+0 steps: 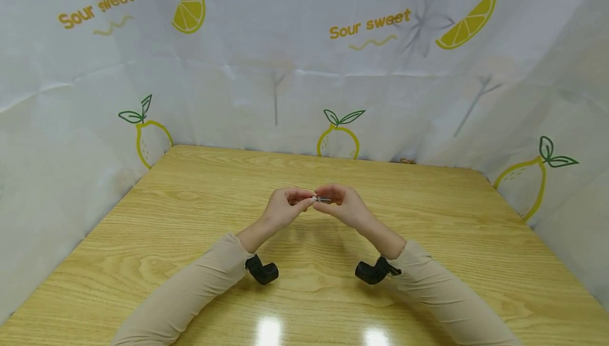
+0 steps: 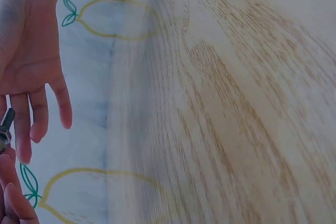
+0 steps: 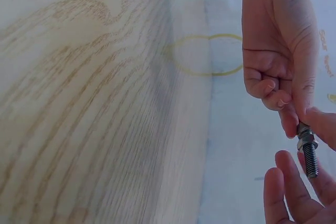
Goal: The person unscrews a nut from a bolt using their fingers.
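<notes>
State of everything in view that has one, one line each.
left hand: pinching one end of the bolt
right hand: thumb and fingers about the bolt; grip unclear
bolt: held off the table, threads toward right hand
nut: on the bolt, short of its tip
left wrist camera: worn
right wrist camera: worn
backdrop cloth: hanging, creased

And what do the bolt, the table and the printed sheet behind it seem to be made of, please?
Bolt: metal, probably steel, grey with a dull shine; its thread catches light.
Table: wood or wood-look laminate, glossy; it shows grain and bright reflections.
Printed sheet: thin fabric or plastic, I cannot tell which; creased, faintly shiny, with dim shapes seemingly showing through.
</notes>
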Available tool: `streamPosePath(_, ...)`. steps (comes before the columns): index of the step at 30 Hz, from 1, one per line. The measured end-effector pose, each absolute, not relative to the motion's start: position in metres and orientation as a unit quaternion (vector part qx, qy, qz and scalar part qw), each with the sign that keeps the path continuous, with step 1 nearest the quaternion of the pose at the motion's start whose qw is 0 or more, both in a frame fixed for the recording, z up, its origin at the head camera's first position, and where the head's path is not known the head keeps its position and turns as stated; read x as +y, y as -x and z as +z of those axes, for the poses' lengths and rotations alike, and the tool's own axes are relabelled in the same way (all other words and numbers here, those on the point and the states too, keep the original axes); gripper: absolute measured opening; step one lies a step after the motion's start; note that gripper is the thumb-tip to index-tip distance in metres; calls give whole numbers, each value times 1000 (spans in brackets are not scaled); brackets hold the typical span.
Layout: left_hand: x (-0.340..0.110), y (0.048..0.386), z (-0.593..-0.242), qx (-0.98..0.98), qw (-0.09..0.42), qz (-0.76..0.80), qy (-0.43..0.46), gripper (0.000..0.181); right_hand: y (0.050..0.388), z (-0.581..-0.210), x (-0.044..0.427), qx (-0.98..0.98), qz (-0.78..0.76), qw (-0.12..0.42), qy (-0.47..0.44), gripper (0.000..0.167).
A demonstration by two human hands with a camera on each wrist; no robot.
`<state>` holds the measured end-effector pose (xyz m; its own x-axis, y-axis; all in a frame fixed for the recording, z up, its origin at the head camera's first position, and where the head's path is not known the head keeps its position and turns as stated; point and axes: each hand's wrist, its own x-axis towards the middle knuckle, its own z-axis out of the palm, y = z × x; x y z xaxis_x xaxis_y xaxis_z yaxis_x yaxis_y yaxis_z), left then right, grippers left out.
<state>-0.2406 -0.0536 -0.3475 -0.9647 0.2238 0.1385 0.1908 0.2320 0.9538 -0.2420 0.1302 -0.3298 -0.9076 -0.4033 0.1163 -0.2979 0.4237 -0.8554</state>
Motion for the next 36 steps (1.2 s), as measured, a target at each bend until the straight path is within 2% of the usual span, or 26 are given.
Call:
streamPosePath(5, -54, 240, -347, 786, 18, 603, -136, 22, 242, -330, 130, 848, -486, 62, 202, 34)
streamPosePath(10, -54, 240, -348, 786, 14, 603, -134, 22, 241, -330, 129, 852, -482, 47, 199, 28)
streamPosePath(20, -54, 241, -350, 786, 15, 603, -137, 23, 242, -331, 130, 850, -484, 67, 196, 35)
streamPosePath(27, -54, 241, -350, 785, 9, 603, -140, 22, 243, -330, 130, 852, -478, 43, 208, 26)
streamPosePath(36, -54, 241, -351, 787, 12, 602, -135, 23, 243, -330, 130, 849, -483, 72, 200, 35)
